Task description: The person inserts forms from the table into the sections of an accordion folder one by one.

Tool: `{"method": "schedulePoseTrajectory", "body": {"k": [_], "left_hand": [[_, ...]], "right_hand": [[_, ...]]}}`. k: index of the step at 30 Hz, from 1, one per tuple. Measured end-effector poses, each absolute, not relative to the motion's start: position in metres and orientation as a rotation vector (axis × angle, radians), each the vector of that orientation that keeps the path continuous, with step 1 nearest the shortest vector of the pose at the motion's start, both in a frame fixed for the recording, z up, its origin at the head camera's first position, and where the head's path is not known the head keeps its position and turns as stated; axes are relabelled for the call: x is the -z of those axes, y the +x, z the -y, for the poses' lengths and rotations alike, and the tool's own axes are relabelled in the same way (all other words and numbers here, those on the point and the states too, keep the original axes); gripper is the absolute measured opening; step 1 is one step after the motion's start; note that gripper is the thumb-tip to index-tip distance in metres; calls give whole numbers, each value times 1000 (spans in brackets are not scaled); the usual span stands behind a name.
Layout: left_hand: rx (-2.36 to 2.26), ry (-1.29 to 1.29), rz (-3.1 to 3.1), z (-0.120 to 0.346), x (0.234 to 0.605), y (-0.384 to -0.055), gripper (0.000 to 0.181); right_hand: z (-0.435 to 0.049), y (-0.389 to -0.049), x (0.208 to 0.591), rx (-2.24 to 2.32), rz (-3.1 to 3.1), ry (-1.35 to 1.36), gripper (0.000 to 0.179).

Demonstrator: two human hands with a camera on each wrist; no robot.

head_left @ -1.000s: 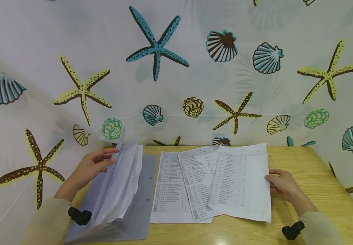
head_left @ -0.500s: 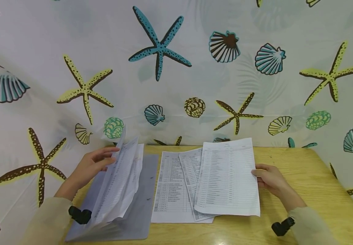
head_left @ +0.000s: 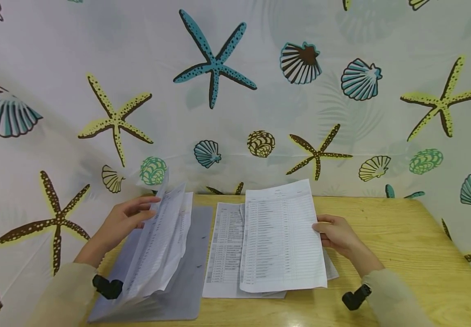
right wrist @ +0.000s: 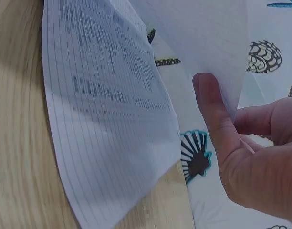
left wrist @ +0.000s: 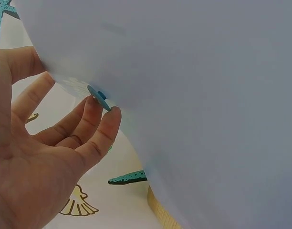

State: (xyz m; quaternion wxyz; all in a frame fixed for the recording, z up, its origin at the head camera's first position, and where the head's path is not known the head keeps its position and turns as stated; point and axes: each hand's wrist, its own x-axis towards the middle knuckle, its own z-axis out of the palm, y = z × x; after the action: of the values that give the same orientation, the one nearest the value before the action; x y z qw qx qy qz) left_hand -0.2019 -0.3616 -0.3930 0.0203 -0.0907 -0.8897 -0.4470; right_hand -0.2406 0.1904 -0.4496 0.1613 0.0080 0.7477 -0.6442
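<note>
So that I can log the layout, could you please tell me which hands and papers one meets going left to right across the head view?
Left hand → raised pages → flat sheet → held sheet → right hand.

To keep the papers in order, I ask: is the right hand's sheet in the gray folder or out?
Out: the right hand holds the sheet over other pages, clear of the gray folder.

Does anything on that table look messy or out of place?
Slightly: a paper corner juts out askew, not lined up, beneath the sheet in the right hand, and the pages in the grey folder have wavy edges.
</note>
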Motion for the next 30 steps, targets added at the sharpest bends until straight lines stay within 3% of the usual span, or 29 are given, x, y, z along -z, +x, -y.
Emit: {"method": "schedulePoseTrajectory", "body": {"k": [30], "left_hand": [[1402, -285, 2749, 360, 397, -203, 46]], "right_hand": [[-97, -248, 443, 1859, -2069, -73, 45]]}}
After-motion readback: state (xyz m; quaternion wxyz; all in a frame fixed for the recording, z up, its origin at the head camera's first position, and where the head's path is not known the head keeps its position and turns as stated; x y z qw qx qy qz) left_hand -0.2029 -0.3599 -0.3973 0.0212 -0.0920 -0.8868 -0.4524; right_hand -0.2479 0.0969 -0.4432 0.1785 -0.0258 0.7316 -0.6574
